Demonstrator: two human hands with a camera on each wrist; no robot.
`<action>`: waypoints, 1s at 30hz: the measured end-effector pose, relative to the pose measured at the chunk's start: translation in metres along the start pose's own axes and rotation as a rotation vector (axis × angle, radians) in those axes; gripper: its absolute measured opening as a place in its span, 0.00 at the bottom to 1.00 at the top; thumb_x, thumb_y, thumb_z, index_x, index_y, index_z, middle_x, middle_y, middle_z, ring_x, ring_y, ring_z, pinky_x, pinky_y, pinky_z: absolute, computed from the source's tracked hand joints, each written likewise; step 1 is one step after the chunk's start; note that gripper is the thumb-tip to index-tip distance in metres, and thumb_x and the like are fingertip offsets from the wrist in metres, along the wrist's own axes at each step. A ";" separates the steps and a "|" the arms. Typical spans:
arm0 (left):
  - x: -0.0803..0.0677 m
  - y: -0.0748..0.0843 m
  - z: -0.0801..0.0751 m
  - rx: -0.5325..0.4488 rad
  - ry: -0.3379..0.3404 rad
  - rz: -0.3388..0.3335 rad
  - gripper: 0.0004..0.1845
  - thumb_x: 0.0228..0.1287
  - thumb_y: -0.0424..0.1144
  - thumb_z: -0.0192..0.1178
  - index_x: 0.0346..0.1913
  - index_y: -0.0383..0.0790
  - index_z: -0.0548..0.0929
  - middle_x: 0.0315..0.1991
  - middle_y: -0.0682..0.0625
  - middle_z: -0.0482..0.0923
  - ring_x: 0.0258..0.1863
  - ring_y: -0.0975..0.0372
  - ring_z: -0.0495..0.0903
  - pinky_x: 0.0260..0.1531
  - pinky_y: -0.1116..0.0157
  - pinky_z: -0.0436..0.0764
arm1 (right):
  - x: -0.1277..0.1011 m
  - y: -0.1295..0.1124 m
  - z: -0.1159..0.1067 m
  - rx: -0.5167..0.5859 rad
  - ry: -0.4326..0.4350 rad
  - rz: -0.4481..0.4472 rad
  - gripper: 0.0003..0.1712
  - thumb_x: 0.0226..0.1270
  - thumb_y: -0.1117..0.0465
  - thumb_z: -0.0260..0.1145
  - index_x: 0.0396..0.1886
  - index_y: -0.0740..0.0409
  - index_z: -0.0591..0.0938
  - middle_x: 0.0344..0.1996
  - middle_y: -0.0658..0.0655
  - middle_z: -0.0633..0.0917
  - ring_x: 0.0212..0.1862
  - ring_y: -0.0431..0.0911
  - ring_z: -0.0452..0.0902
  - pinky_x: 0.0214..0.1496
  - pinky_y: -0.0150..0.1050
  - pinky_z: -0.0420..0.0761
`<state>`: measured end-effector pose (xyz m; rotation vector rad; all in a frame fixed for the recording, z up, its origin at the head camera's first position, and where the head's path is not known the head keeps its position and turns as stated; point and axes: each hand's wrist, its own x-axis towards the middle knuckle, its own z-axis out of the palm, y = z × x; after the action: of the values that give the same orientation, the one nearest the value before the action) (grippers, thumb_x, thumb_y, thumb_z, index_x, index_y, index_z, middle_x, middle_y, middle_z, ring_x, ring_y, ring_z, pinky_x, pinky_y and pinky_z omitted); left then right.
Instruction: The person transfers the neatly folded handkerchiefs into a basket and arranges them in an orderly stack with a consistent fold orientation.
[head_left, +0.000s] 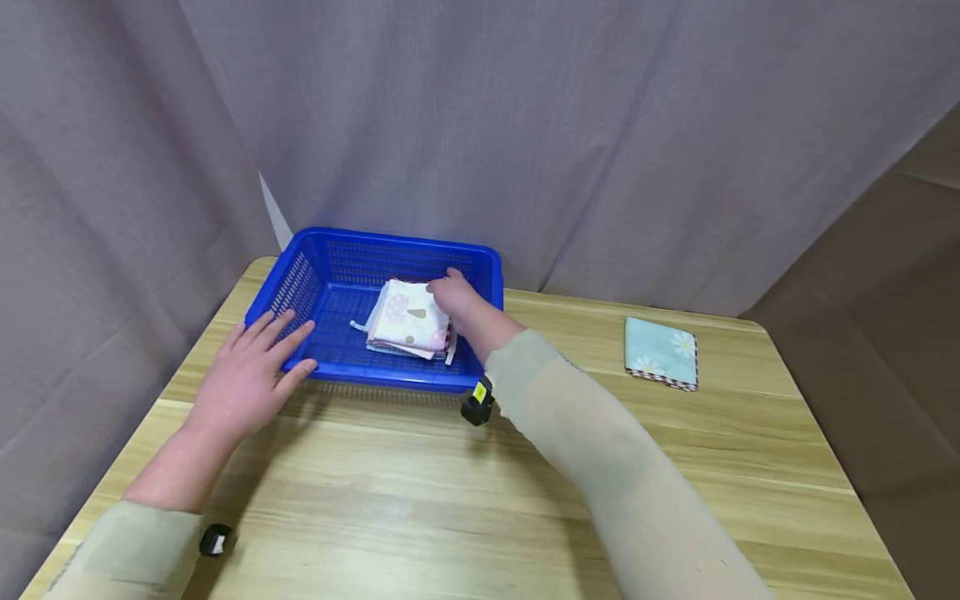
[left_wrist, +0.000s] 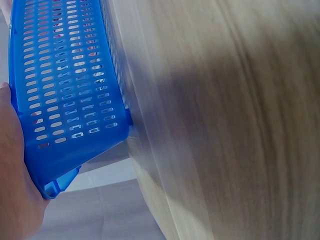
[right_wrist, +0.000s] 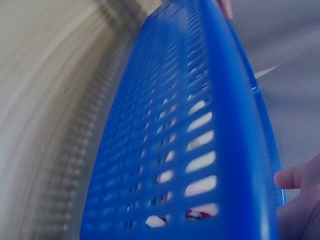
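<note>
A blue plastic basket (head_left: pixel 405 379) with slotted walls stands on the table. My left hand (head_left: pixel 251 367) lies over its near left corner, fingers spread and straight across the rim. In the left wrist view, the edge of that hand (left_wrist: pixel 17 185) is against the basket's rim. Inside the basket sits a stack of folded cloths, the top one a white cloth (head_left: pixel 408 312) with pink and tan spots. My right hand (head_left: pixel 459 302) reaches over the basket's right part, fingertips at the right edge of the stack. The right wrist view shows its thumb (right_wrist: pixel 290 177) extended.
A folded mint-green cloth (head_left: pixel 662 352) with white daisies and a checked border lies on the wooden table (head_left: pixel 390 500), right of the basket. Grey curtains (head_left: pixel 465 117) hang close behind the table. Small black devices (head_left: pixel 477 406) are at both wrists.
</note>
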<state>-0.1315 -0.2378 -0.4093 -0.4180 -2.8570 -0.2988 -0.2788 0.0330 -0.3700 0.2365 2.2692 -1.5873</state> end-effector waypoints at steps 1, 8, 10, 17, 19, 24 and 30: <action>0.001 0.000 0.000 -0.001 0.000 0.001 0.32 0.75 0.60 0.48 0.74 0.46 0.67 0.74 0.37 0.60 0.74 0.40 0.53 0.71 0.38 0.46 | -0.012 -0.007 -0.001 -0.008 0.001 0.003 0.40 0.75 0.64 0.53 0.80 0.58 0.47 0.78 0.61 0.54 0.77 0.52 0.49 0.77 0.46 0.54; 0.003 0.000 0.001 -0.009 -0.007 -0.003 0.33 0.75 0.60 0.47 0.74 0.45 0.67 0.74 0.37 0.59 0.74 0.40 0.53 0.72 0.38 0.46 | 0.004 0.004 -0.003 -0.038 0.003 -0.009 0.44 0.71 0.59 0.58 0.81 0.53 0.47 0.79 0.58 0.52 0.78 0.51 0.47 0.77 0.47 0.54; 0.004 0.000 0.002 -0.011 -0.011 -0.009 0.33 0.75 0.60 0.47 0.74 0.45 0.67 0.74 0.37 0.59 0.74 0.40 0.53 0.72 0.39 0.45 | 0.002 0.003 -0.004 -0.025 0.012 -0.027 0.44 0.70 0.59 0.59 0.81 0.52 0.49 0.78 0.58 0.54 0.77 0.51 0.50 0.76 0.47 0.56; 0.006 -0.002 0.005 -0.013 -0.010 -0.015 0.34 0.75 0.62 0.46 0.74 0.45 0.67 0.75 0.37 0.58 0.75 0.41 0.52 0.73 0.40 0.44 | -0.015 -0.001 -0.004 -0.028 0.036 -0.165 0.41 0.69 0.58 0.61 0.78 0.54 0.58 0.76 0.58 0.60 0.75 0.51 0.55 0.74 0.46 0.61; 0.006 -0.003 0.005 -0.013 -0.010 -0.012 0.34 0.75 0.61 0.46 0.74 0.45 0.66 0.74 0.37 0.59 0.75 0.40 0.52 0.73 0.40 0.44 | -0.020 0.000 -0.003 -0.001 0.012 -0.195 0.40 0.70 0.57 0.61 0.78 0.53 0.58 0.76 0.59 0.60 0.76 0.52 0.55 0.74 0.46 0.61; 0.006 -0.006 0.003 -0.010 -0.015 -0.009 0.34 0.75 0.61 0.46 0.75 0.45 0.66 0.75 0.37 0.58 0.75 0.40 0.52 0.73 0.41 0.43 | -0.035 0.000 -0.001 0.048 -0.020 -0.259 0.37 0.71 0.58 0.62 0.77 0.54 0.62 0.74 0.59 0.65 0.74 0.51 0.60 0.73 0.44 0.63; 0.006 -0.009 0.002 -0.004 -0.030 -0.020 0.34 0.75 0.62 0.45 0.75 0.45 0.65 0.75 0.37 0.57 0.75 0.40 0.51 0.74 0.42 0.41 | -0.056 0.002 -0.001 0.095 -0.028 -0.321 0.34 0.70 0.60 0.63 0.74 0.54 0.66 0.67 0.56 0.75 0.68 0.49 0.70 0.69 0.42 0.69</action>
<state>-0.1397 -0.2441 -0.4111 -0.3987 -2.8923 -0.3039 -0.2270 0.0383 -0.3506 -0.1334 2.3003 -1.8437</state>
